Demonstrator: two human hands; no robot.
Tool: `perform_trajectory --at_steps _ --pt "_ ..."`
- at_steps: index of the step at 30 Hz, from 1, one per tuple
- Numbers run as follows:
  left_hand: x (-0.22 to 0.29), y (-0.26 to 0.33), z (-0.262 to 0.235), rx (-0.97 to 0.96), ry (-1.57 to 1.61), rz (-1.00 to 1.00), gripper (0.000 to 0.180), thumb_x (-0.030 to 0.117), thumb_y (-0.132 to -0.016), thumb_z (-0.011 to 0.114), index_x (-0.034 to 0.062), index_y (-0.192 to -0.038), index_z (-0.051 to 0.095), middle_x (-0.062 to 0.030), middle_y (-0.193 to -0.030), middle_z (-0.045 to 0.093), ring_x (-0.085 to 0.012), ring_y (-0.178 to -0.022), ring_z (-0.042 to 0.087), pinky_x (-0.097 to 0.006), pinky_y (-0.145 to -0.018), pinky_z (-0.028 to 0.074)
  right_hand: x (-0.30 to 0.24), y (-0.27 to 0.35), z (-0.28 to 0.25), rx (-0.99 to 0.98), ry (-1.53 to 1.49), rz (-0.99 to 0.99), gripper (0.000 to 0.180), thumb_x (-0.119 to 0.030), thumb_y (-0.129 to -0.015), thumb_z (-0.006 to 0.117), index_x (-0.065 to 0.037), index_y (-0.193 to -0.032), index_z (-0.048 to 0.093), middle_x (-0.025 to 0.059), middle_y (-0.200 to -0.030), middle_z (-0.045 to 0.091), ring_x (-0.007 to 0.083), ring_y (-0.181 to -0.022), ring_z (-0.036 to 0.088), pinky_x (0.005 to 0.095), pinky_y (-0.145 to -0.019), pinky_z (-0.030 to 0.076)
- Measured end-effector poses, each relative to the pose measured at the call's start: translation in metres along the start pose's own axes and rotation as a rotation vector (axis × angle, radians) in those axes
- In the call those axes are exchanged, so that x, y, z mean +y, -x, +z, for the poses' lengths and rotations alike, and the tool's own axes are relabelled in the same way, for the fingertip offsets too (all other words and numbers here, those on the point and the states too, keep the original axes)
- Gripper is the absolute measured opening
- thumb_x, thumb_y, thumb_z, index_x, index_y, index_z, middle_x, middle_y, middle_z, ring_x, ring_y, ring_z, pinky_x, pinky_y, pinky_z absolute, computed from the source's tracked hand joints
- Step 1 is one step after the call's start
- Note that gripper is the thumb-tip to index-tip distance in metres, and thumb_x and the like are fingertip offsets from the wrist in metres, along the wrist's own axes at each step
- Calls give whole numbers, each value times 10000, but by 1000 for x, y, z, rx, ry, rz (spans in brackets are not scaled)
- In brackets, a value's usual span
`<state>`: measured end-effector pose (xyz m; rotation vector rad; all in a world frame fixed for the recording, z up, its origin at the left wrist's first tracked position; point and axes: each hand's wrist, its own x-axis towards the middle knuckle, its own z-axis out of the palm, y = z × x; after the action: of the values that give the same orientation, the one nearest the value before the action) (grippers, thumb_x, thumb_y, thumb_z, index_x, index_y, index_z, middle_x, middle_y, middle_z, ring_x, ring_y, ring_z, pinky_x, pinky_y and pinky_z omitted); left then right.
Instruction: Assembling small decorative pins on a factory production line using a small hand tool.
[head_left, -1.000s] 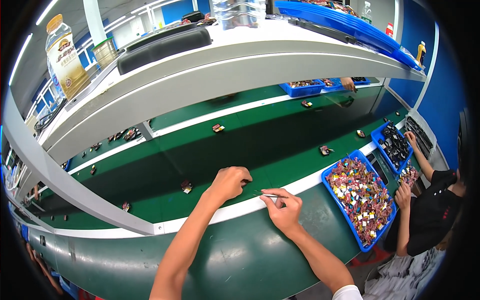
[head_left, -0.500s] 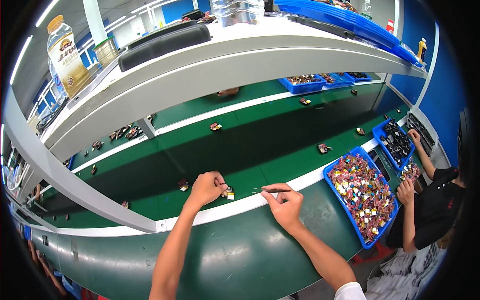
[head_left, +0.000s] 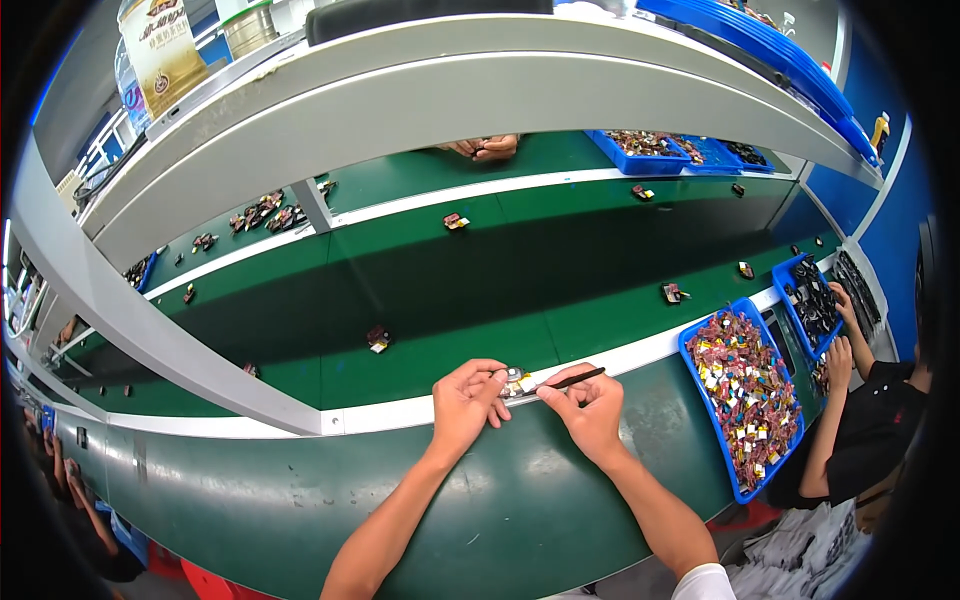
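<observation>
Between the fingertips of my left hand (head_left: 466, 408) is a small part (head_left: 517, 383) with a white and yellow label and a clear or silvery end. Its exact kind is too small to make out. In my right hand (head_left: 590, 415), pinched like a pen, are dark tweezers (head_left: 580, 378). Their tips reach the labelled part, but whether they grip it is unclear. Both hands hover close together over the white rail (head_left: 640, 358) at the near side of the green belt.
To my right stands a blue tray (head_left: 711, 424) heaped with labelled parts. A co-worker's hands (head_left: 840, 362) are by another tray of black pieces (head_left: 815, 300). Small parts (head_left: 377, 339) lie along the green belt (head_left: 440, 290). A grey shelf beam (head_left: 400, 100) crosses above; another person's hands (head_left: 485, 147) show beyond.
My left hand has moved right and toward me, lifting the labelled part off the belt. The tweezers now meet it. The view has shifted slightly, and another person's hands show more plainly at the far side.
</observation>
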<state>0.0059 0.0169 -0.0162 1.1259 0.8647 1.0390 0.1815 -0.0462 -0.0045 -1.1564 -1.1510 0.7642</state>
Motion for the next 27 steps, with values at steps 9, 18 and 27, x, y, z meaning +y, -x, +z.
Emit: perform_trajectory --at_steps 9,18,27 --pt "-2 5 3 10 1 75 158 47 -974 627 -80 -1066 640 -112 -802 688 -126 -560 655 -232 -446 499 1 1 4 28 34 25 125 -1 -832 799 15 -908 701 -21 -731 663 -22 -510 372 183 -453 251" --pt "-3 6 1 -18 -52 59 192 64 -984 624 -79 -1112 621 -130 -848 691 -157 -587 682 -245 -459 527 5 3 6 41 112 25 123 -16 -830 807 18 -898 711 -35 -707 644 -18 -501 351 200 -442 236" --pt "-1 8 1 -71 -62 75 200 48 -983 623 -75 -1141 616 -133 -841 700 -159 -616 695 -249 -479 543 -2 0 9 57 -215 228 123 52 -857 754 54 -960 686 63 -831 710 55 -702 626 185 -594 462"
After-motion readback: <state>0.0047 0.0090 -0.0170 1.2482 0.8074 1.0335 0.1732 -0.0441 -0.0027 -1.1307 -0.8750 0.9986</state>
